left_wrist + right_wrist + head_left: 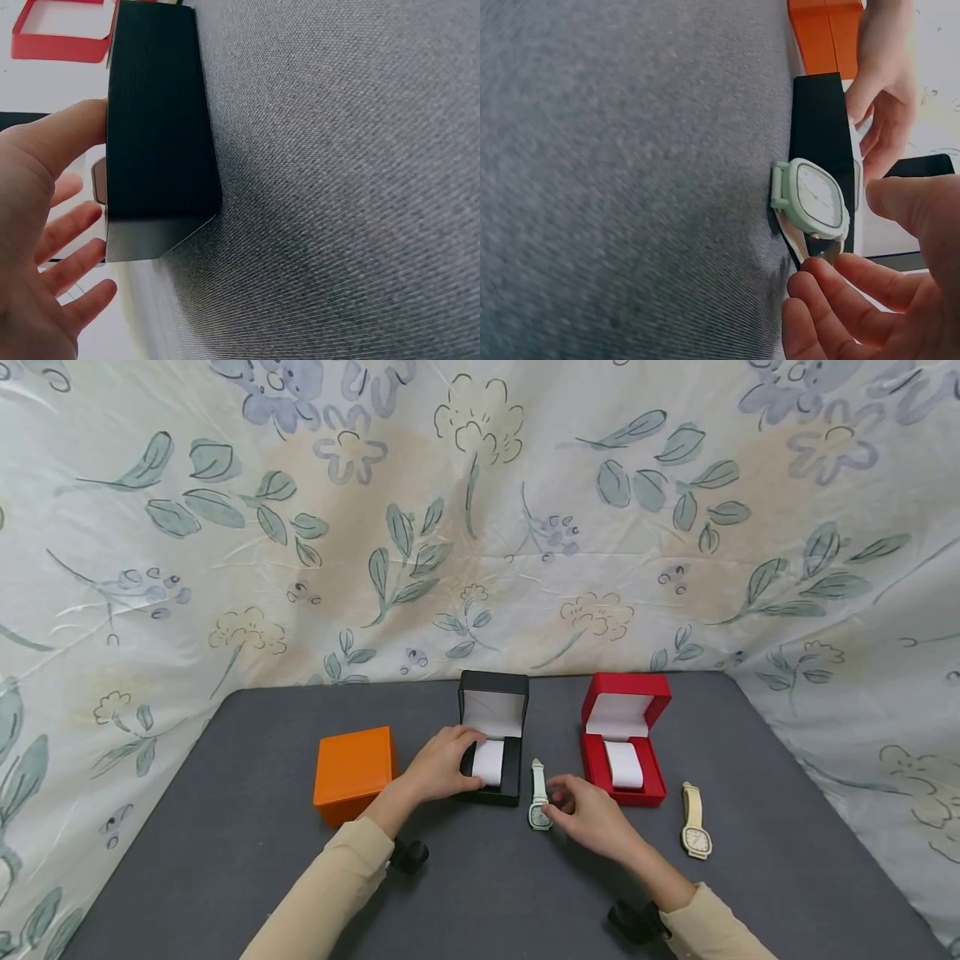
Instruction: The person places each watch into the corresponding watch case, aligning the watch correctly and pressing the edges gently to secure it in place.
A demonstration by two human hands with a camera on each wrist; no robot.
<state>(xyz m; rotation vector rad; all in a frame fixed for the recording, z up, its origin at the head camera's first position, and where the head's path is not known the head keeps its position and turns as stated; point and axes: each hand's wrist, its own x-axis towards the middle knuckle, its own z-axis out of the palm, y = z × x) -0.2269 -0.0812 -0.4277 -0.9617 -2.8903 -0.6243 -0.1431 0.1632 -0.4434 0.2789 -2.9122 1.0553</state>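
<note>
A black watch box (512,768) stands with its lid raised and a white cushion (488,763) inside. Over its left part is my left hand (444,763), thumb at the front rim and fingers reaching over the cushion. In the left wrist view those fingers look spread and fairly straight above the box. Just right of the box lies a pale green watch (539,802), its face toward me and strap pointing away. Beside this watch is my right hand (588,814), fingers loosely bent. The right wrist view has its fingertips (817,274) close by the strap and the thumb apart from them.
An orange box (354,770) with its lid down stands left of the black one. To the right is a red watch box (652,768), lid up, holding a white cushion. A cream watch (696,827) lies farther right on the grey table (225,843). Floral cloth (480,527) hangs behind.
</note>
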